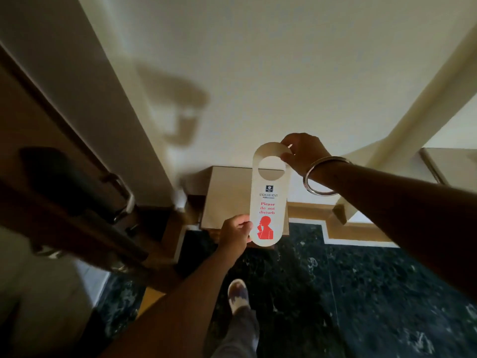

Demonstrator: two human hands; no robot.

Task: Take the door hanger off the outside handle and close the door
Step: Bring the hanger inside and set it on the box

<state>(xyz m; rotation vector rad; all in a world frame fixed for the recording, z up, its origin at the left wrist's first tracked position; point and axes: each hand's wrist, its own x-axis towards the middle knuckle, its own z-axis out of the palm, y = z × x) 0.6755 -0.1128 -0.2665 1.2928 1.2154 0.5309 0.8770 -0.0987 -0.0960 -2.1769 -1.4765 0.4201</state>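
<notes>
You are standing on a dark, speckled stone floor (374,293), with a cream wall (258,60) ahead carrying a blurred shadow. To your left the wooden door (59,202) is standing open, its edge toward you, and a metal lever handle (122,196) is jutting from it with nothing hanging on it. A pale boxy plinth (227,195) is sitting against the wall directly behind the card you are holding, and your slippered foot (238,295) is showing below.

You are holding the door hanger (268,202) upright in mid-air between both hands, well clear of the handle. Your right hand (304,153) (a metal bangle (322,175) is circling that wrist) is pinching the top loop beside the round cut-out, fingers closed on the card. Your left hand (236,233) is gripping the bottom left edge, thumb pressed on the front.

The hanger is a long white card with rounded ends, showing a small dark crest, red "Please do not disturb" lettering and a red shushing figure beneath.
</notes>
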